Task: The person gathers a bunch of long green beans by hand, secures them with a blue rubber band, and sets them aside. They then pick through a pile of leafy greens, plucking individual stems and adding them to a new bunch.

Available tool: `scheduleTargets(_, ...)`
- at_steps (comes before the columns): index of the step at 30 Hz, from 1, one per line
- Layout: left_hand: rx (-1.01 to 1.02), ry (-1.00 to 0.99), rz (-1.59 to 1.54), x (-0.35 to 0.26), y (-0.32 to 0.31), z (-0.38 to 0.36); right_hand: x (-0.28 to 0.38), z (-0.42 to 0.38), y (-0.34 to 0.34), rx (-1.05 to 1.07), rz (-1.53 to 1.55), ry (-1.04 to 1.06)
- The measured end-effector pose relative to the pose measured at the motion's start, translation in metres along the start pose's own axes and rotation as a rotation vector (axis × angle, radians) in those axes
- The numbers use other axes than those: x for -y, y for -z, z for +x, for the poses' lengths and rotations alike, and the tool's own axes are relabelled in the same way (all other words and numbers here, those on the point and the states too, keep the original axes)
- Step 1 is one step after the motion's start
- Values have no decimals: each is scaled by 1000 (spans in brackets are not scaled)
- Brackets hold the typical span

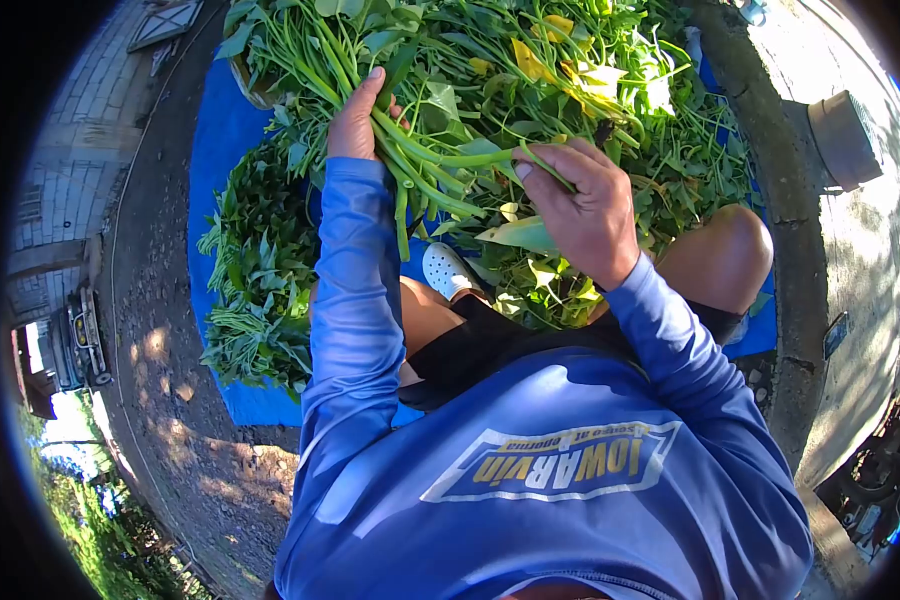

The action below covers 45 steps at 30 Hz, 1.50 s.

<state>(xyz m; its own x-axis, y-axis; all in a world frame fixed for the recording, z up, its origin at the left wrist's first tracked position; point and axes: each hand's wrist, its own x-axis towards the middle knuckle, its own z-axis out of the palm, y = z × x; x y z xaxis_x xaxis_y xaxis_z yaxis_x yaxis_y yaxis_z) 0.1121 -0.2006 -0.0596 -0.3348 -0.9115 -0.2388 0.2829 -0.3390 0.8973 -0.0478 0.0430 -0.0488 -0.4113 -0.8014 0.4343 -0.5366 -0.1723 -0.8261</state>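
Observation:
My left hand (pixel 355 122) is closed around a bunch of long green leafy stems (pixel 420 165), its thumb lying along them. The cut stem ends point down and to the right, and the leaves spread toward the top. To the right, my right hand (pixel 582 205) pinches the end of one stem between thumb and fingers. Beneath and beyond both hands lies a large heap of loose greens (pixel 460 70), with some yellow leaves (pixel 535 62) in it. A pale green leaf (pixel 522 235) shows just below my right hand.
Bundled greens (pixel 260 270) lie on the blue tarp (pixel 210 130) at the left. My bent knees and a white clog (pixel 448 268) are close below the heap. A concrete edge (pixel 795 230) runs along the right, with a brown block (pixel 845 140) beyond. Dirt ground (pixel 160 330) borders the left.

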Motion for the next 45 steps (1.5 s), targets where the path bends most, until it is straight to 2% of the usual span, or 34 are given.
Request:
scheduleTargets(1,2,-8,6,2,-1,-1,6,9,1,24,-106,-10)
scheduleTargets(4,10,-34,17,5,3,-1,-17,23,-5,209,-248,244)
scheduleTargets(5,-1,-58,30,7,3,-1,-21,24,-8,246,-247,259)
scheduleTargets(8,-41,-125,64,10,2,-2,-13,27,-8,539,-81,-81)
scheduleTargets(9,-55,-146,72,11,1,-6,-7,26,-9,569,7,-172)
scheduleTargets(12,-84,-226,69,18,1,-1,-15,23,-16,613,60,-270)
scheduleTargets(13,-90,-252,72,19,-1,-4,-14,22,-19,571,79,-257)
scheduleTargets(16,-80,-254,107,23,-4,-14,-9,31,-22,672,-121,-234)
scheduleTargets(17,-68,-256,110,27,-7,-15,-15,30,-26,738,-231,-144)
scheduleTargets(20,-114,-271,128,36,-17,-23,-13,34,-30,1002,-467,-71)
scheduleTargets(21,-132,-281,115,38,-16,-23,-38,25,-34,1262,-551,94)
scheduleTargets(24,-180,-253,102,20,1,-7,-70,-48,-43,1550,-555,-155)
scheduleTargets(27,-158,-206,105,-4,6,-6,-101,-61,-18,1417,-505,-178)
scheduleTargets(29,-174,-198,79,-4,12,-9,-105,-26,-9,778,-127,-539)
scheduleTargets(30,-173,-188,67,-2,13,-12,-111,-7,-11,464,-288,-377)
scheduleTargets(31,-169,-181,52,0,12,-15,-128,9,-13,252,-461,-358)
scheduleTargets(32,-166,-186,30,0,10,-15,-145,26,-13,183,-576,-344)
scheduleTargets(33,-164,-182,10,2,8,-15,-160,42,-11,255,-726,-390)
scheduleTargets(35,-160,-168,21,4,7,-15,-172,51,-17,331,-749,-442)
scheduleTargets(39,-173,-166,26,0,12,-20,-171,70,-6,399,-719,-412)
scheduleTargets(40,-174,-174,19,-1,14,-20,-173,73,-1,368,-620,-392)
scheduleTargets(42,-185,-142,34,-1,17,-19,-167,90,17,528,-496,-465)
scheduleTargets(44,-192,-141,32,-3,17,-20,-143,108,31,486,-477,-554)
scheduleTargets(45,-163,-131,22,-4,18,-21,-141,116,39,442,-357,-525)
